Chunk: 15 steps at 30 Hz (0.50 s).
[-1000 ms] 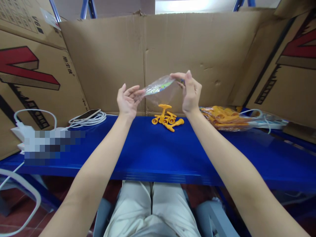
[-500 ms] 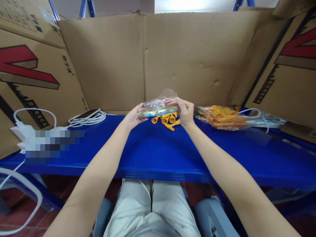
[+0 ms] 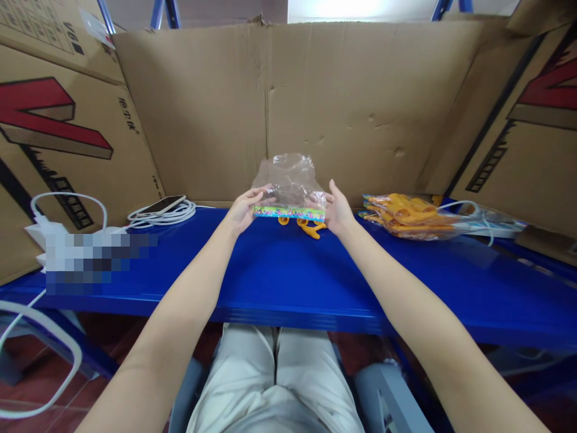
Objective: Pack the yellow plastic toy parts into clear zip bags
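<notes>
Pinching one clear plastic bag [image 3: 288, 174] at its left end, the left hand [image 3: 244, 210] holds it between thumb and fingers; the right hand [image 3: 339, 211] meets the other end, thumb raised, and I cannot tell whether it grips. One colourful strip [image 3: 288, 213] edges the bag, which is above one blue table [image 3: 293, 276]. Just below the strip show probably three orange pieces [image 3: 314, 231], partly hidden. One pile of bagged orange parts [image 3: 406, 213] lies rightward; one phone [image 3: 162, 205] lies leftward.
</notes>
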Available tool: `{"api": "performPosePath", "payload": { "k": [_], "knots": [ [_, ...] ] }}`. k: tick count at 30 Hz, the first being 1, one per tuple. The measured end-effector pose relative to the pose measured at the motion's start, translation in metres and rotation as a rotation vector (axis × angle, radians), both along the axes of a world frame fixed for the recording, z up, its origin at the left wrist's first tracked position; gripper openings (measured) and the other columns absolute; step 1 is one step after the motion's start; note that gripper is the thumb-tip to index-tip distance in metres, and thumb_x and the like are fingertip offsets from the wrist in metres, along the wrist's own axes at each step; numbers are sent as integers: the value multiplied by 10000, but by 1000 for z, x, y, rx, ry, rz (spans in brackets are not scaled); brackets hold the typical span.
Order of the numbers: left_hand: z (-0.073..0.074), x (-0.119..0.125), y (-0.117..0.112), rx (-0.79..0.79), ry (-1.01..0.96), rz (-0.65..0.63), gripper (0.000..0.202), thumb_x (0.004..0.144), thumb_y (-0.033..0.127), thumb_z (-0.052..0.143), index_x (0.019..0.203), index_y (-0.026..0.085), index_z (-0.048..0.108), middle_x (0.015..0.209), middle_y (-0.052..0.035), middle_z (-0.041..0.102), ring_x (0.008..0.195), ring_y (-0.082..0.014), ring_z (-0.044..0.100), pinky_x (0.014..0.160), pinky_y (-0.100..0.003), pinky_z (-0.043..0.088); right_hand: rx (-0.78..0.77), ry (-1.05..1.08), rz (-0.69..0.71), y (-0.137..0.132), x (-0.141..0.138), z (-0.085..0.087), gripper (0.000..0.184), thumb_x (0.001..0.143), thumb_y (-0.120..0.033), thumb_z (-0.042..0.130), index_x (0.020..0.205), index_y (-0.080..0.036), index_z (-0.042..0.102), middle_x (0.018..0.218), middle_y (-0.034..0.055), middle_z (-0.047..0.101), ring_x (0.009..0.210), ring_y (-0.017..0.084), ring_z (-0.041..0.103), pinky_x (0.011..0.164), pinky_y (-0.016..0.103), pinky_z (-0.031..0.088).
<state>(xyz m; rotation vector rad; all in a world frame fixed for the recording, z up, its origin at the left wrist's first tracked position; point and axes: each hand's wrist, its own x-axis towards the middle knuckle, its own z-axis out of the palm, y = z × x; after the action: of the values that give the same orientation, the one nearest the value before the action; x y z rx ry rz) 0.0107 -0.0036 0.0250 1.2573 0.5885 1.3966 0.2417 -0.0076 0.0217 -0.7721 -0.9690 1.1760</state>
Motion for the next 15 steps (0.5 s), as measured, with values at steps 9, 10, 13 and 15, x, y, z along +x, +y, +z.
{"api": "performPosePath", "payload": {
  "k": [9,10,13,15],
  "knots": [
    [-6,1,0,-139,242,44,222,826,330,549,808,134,652,829,-93,717,639,-189,676,648,-326,530,-82,-60,123,-8,-7,-3,118,896,-226,513,789,-200,555,730,19,652,651,150,613,625,296,528],
    [-7,2,1,-152,251,92,234,845,356,548,818,140,632,728,-72,698,572,-172,655,599,-305,521,-78,-75,140,-8,-8,-3,128,904,-232,502,794,-199,558,724,19,651,650,151,613,619,294,524],
    [-10,7,4,-152,307,236,191,861,341,581,809,158,573,501,19,576,418,-120,566,491,-230,460,-57,-114,219,-11,-10,-4,204,934,-305,453,843,-187,592,769,37,663,661,151,614,619,293,514],
    [-12,9,5,-122,340,299,162,881,298,562,789,164,556,427,59,502,357,-98,503,440,-196,408,-36,-122,230,-11,-11,-5,244,937,-348,443,878,-179,609,800,40,663,661,142,608,622,288,506]
  ]
}}
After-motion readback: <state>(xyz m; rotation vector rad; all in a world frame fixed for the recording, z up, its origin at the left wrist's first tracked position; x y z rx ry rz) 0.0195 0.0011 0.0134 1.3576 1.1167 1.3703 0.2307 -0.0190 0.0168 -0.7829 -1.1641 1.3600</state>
